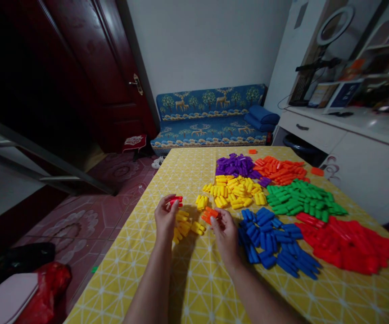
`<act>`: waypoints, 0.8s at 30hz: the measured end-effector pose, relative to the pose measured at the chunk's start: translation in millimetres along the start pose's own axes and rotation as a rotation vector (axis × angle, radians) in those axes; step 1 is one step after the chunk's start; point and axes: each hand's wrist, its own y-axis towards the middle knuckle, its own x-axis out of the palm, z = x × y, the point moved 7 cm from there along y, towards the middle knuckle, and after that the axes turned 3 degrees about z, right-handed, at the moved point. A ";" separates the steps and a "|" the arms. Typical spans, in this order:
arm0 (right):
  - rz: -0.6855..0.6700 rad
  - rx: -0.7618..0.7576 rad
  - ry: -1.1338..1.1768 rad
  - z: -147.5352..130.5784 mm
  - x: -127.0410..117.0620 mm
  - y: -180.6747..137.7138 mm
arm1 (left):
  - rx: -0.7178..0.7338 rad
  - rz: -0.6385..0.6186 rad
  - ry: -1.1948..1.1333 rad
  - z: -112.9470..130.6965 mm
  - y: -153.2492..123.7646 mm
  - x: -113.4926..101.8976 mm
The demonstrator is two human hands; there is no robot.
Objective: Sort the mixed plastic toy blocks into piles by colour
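My left hand (166, 217) is closed on a small red plastic piece (176, 201) held at its fingertips. My right hand (226, 232) pinches an orange plastic piece (210, 213). Between the two hands, several yellow pieces (186, 224) lie joined in a loose cluster on the yellow patterned tablecloth (194, 279). Just right of my right hand is a heap of blue pieces (272, 240).
Sorted heaps lie on the table: yellow (237, 190), purple (235, 165), orange (279, 170), green (300, 197), red (348, 244). Behind the table stands a blue patterned sofa (211, 118). A white cabinet (353, 148) is at the right, a dark door (113, 76) at the left.
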 end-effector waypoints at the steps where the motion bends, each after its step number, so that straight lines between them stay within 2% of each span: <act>1: 0.016 0.002 0.025 -1.8 -1.4 -0.1 | -0.090 -0.093 -0.130 -1.2 -5.0 10.5; 3: 0.073 -0.010 0.070 -7.0 -7.0 0.0 | -0.284 -0.346 -0.299 -2.1 -21.9 35.5; 5: 0.151 -0.049 0.093 -14.1 -15.6 0.4 | -0.430 -0.605 -0.363 0.3 -45.3 56.2; 11: 0.314 -0.104 0.113 -32.8 -41.6 7.7 | -0.644 -1.309 -0.325 4.4 -120.8 89.3; 12: 0.318 -0.100 0.109 -34.9 -44.2 9.7 | -0.666 -1.385 -0.310 2.8 -129.5 92.6; 13: 0.313 -0.095 0.103 -36.5 -46.1 11.8 | -0.676 -1.409 -0.307 0.6 -133.7 96.2; 14: 0.303 -0.086 0.097 -37.4 -47.2 13.7 | -0.676 -1.373 -0.325 -2.3 -132.4 100.5; 15: 0.287 -0.076 0.092 -37.9 -47.7 15.3 | -0.669 -1.280 -0.357 -6.2 -126.2 104.7; 17: 0.243 -0.053 0.088 -38.2 -46.8 17.8 | -0.621 -0.955 -0.440 -16.4 -101.7 108.2; 19: 0.193 -0.034 0.094 -39.6 -45.9 20.3 | -0.542 -0.616 -0.479 -27.2 -75.9 102.4; 20: 0.169 -0.029 0.093 -41.1 -46.3 22.6 | -0.505 -0.497 -0.479 -31.7 -66.6 98.7; 22: 0.143 -0.035 0.074 -46.0 -52.7 32.2 | -0.465 -0.385 -0.469 -38.3 -55.7 94.5; 24: 0.160 -0.063 0.038 -51.0 -69.3 52.5 | -0.465 -0.394 -0.457 -42.4 -53.0 94.8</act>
